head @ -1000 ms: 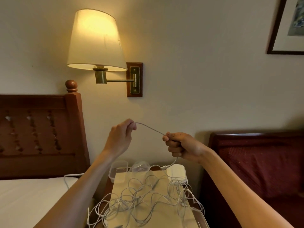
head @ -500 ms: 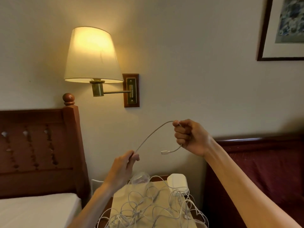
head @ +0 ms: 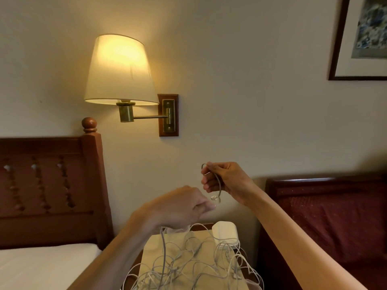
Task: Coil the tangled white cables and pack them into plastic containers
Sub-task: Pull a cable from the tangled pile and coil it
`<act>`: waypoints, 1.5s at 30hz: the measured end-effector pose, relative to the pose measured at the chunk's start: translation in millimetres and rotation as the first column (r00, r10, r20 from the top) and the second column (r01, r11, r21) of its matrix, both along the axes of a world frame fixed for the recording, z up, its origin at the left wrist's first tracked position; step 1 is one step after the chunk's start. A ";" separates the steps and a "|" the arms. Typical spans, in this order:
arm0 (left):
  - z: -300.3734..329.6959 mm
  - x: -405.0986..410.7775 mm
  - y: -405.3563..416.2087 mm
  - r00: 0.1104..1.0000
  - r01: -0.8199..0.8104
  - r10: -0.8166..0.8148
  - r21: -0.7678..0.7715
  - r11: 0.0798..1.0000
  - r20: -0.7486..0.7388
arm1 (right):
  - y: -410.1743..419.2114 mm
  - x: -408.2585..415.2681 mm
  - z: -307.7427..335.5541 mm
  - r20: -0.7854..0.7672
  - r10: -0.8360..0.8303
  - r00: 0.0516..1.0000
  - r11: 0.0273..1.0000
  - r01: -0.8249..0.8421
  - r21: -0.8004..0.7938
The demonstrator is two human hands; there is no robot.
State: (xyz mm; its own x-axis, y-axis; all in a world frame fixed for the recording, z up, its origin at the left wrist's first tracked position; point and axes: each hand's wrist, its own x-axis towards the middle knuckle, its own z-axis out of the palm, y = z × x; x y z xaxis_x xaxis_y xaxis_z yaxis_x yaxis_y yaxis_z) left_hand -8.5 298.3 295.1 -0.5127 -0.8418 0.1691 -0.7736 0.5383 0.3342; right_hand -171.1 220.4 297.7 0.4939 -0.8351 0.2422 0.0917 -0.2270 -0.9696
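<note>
My right hand [head: 225,180] is raised in front of the wall, shut on the end of a white cable [head: 219,188] that loops over its fingers, the plug dangling just below. My left hand [head: 181,208] is lower and to the left, fingers closed; a strand of that cable drops from under it to the tangled pile of white cables [head: 194,266] on the nightstand. A white plastic container lid [head: 225,232] lies at the back right of the pile. A clear container is mostly hidden behind my left hand.
The cables lie on a cream sheet [head: 152,248] covering the small nightstand. A wooden headboard [head: 50,185] and a white mattress [head: 41,266] are to the left, a dark red bed [head: 326,216] to the right. A lit wall lamp [head: 120,72] hangs above.
My right hand has come down and turned, so the cable end now loops over its fingers. My left hand has moved right and up, close under the right hand. The stretch of cable between them has shortened.
</note>
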 end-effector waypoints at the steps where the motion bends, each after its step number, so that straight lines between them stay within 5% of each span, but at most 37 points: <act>1: 5.4 0.0 1.0 0.999 0.017 -0.017 -0.018 1.000 -0.028 | 0.7 1.3 -1.4 -0.026 -0.010 1.000 1.000 0.009 -0.017; 5: 12.1 6.2 -6.0 0.991 -0.002 -0.032 -0.259 0.966 -0.128 | 3.3 2.8 -5.7 -0.127 -0.044 0.991 0.991 0.028 -0.128; 9: 3.4 16.1 -19.7 0.985 -0.146 0.057 -0.624 0.767 -0.161 | 8.2 4.6 -7.4 -0.107 0.018 0.994 0.991 -0.032 -0.131; 12: -6.6 24.5 -32.3 0.966 -0.243 0.094 -0.708 0.663 -0.242 | 9.8 7.5 -9.3 -0.026 0.135 0.991 0.990 -0.136 -0.045; 15: -11.6 26.9 -42.3 0.920 -0.301 0.053 -0.616 0.728 -0.387 | 9.8 8.6 -8.2 0.072 0.221 0.973 0.971 -0.226 0.074; 20: -8.9 20.3 -36.9 0.805 -0.139 0.003 -0.184 0.973 -0.593 | 5.7 5.5 -9.3 0.227 0.279 0.933 0.919 -0.328 0.218; 27: -10.8 12.9 -41.3 0.638 -0.167 0.020 -0.113 0.979 -0.770 | 12.4 10.6 -7.2 0.361 0.319 0.876 0.880 -0.415 0.231; 31: -22.9 23.3 -49.6 0.692 -0.239 0.029 -0.191 0.952 -0.722 | 8.4 0.3 -4.0 0.337 0.251 0.907 0.912 -0.338 0.231; 35: -58.9 46.8 -56.9 0.668 -0.194 0.136 0.005 0.981 -0.732 | 5.4 -19.9 16.6 0.481 0.170 0.860 0.908 -0.326 0.262; 39: -99.4 58.5 -54.9 0.668 -0.241 0.236 0.096 0.966 -0.706 | -4.5 -36.2 24.8 0.450 0.120 0.885 0.916 -0.273 0.293; 42: -91.8 53.3 -54.6 0.828 -0.339 0.302 0.009 0.941 -0.473 | -8.1 -31.4 15.8 0.353 0.078 0.932 0.942 -0.185 0.280; 45: -58.3 28.3 -44.1 0.977 -0.205 0.197 -0.098 0.974 -0.086 | -6.4 -18.7 6.5 0.160 0.005 0.987 0.991 -0.027 0.134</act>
State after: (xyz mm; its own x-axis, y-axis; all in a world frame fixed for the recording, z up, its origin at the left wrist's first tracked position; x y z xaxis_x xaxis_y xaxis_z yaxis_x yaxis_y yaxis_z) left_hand 19.9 254.2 236.7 -0.3174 -0.9013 0.2947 -0.8442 0.4101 0.3451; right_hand -189.8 214.0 304.2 0.4717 -0.8578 0.2044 0.2497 -0.0923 -0.9639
